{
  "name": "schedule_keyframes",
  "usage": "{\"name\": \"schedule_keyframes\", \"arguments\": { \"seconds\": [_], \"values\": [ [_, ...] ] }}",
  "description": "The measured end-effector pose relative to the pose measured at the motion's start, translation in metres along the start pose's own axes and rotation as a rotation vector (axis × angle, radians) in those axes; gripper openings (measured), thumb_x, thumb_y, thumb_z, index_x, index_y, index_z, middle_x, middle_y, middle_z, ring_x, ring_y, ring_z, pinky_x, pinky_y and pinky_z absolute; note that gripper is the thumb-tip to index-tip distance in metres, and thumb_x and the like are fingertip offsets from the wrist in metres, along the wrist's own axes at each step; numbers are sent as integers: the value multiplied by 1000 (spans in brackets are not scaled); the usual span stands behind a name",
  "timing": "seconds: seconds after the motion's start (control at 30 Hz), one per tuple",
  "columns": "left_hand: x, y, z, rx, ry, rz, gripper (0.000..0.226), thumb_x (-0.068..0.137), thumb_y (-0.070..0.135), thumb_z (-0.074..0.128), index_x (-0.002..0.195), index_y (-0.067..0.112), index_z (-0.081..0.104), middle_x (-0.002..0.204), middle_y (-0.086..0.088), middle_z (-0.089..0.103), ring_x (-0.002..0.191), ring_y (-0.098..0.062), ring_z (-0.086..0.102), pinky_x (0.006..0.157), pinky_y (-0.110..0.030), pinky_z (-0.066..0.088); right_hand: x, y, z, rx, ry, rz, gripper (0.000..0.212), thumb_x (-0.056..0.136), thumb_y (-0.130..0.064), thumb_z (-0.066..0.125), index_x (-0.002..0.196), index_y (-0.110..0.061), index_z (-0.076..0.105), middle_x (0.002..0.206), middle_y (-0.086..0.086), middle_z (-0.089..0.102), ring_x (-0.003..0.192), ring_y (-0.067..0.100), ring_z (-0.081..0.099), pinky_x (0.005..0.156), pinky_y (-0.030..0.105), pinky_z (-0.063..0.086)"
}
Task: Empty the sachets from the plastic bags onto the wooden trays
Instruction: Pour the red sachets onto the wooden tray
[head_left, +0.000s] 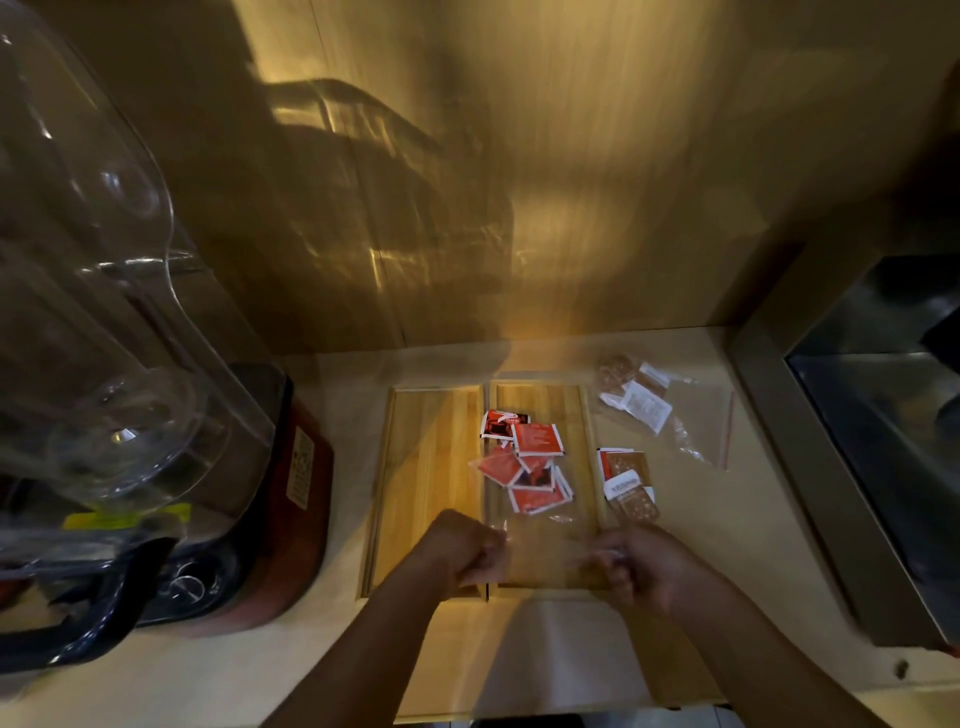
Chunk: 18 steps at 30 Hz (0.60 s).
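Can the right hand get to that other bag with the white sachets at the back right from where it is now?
Probably yes: nothing stands between the right hand and the second bag, but it must first let go of the clear bag.

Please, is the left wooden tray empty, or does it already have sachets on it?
Empty. The left wooden tray shows only bare wood. The red sachets lie on the right wooden tray.
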<state>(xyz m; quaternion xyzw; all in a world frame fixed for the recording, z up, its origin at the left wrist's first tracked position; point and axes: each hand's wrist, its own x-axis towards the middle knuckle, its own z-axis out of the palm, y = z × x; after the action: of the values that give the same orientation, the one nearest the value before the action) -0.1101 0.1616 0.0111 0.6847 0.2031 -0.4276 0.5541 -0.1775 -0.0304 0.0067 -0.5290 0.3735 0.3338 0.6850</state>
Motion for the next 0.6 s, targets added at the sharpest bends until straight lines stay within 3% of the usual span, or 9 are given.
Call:
{"name": "schedule_keyframes", "arguments": {
  "seconds": [0.17, 0.3, 0.37, 0.47, 0.6],
  "values": [
    [-14, 32, 1, 30, 72, 235, 9, 85, -3, 55, 80, 3, 57, 64, -8, 60, 51, -16, 58, 42, -21, 50, -16, -17, 1, 178, 123, -221, 29, 80, -4, 52, 54, -16, 45, 36, -5, 39, 30, 7, 29, 32, 13, 21],
    [-23, 0, 3, 45, -26, 5, 23, 82, -10, 54, 61, -3, 58, 40, -7, 57, 31, -12, 52, 35, -19, 46, -25, 11, 6, 14, 154, -58, 32, 79, -4, 52, 50, -16, 43, 33, -5, 38, 27, 7, 27, 30, 14, 20],
    [-27, -14, 2, 40, -110, -63, 26, 85, -7, 52, 60, -2, 57, 36, -4, 54, 31, -11, 50, 37, -19, 46, -30, 24, 7, 43, 126, 7, 35, 80, -5, 48, 47, -14, 41, 31, -4, 35, 24, 6, 24, 29, 14, 17],
    [-33, -4, 0, -4, -87, -25, 21, 84, -1, 58, 63, 2, 60, 42, -3, 56, 34, -9, 51, 37, -19, 48, -39, 19, -2, 99, 122, -39, 38, 78, -7, 50, 40, -12, 53, 32, -4, 35, 24, 6, 23, 29, 12, 15],
    [-50, 22, 3, 38, -102, 57, 20, 84, 4, 54, 65, 3, 59, 41, -1, 57, 32, -8, 52, 35, -18, 46, -55, -1, -8, 148, 117, -166, 23, 77, -7, 51, 55, -11, 53, 31, -2, 37, 23, 8, 24, 33, 11, 15]
  ]
}}
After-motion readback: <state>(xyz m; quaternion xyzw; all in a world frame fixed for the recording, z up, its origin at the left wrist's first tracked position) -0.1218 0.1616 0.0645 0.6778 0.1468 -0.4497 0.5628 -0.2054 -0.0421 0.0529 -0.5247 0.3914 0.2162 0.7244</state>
